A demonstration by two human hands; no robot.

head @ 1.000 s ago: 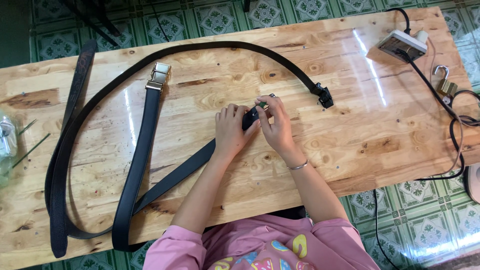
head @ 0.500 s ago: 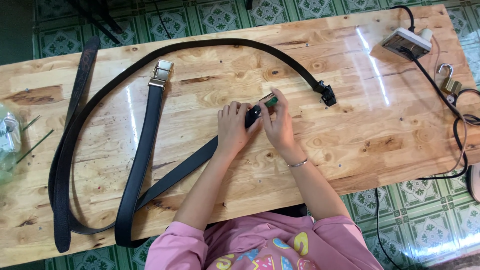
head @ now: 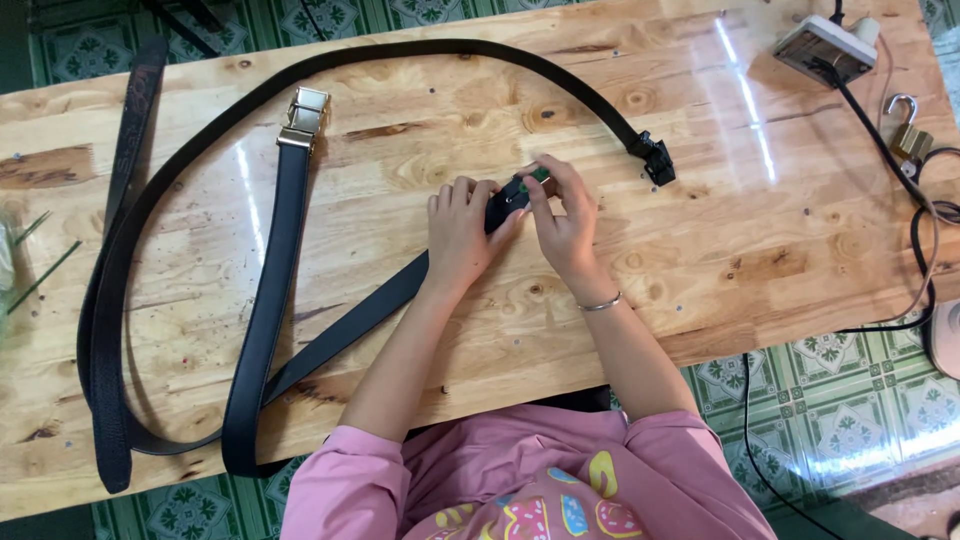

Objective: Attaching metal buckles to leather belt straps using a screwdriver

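Both hands meet at the middle of the wooden table [head: 700, 250], just above the frame's centre. The left hand [head: 462, 232] lies palm down with its fingers curled and closed over the end of a black belt [head: 360, 318], pressing it to the wood. The right hand [head: 562, 222] pinches the same end from the right, thumb and forefinger closed on a small dark piece there with a speck of green showing; what that piece is cannot be told.

From the hands the belt's long axis runs diagonally down to the lower left of the frame, its held end pointing up and right. It bends near the table's lower left edge and rises, nearly upright, to a gold buckle [head: 303, 117] at upper left.

A longer strap [head: 420, 52] arcs across the top of the table and ends in a black clasp [head: 657, 160] right of the hands, apart from them. At the right edge lie a power strip [head: 825, 48] and a padlock [head: 908, 138].
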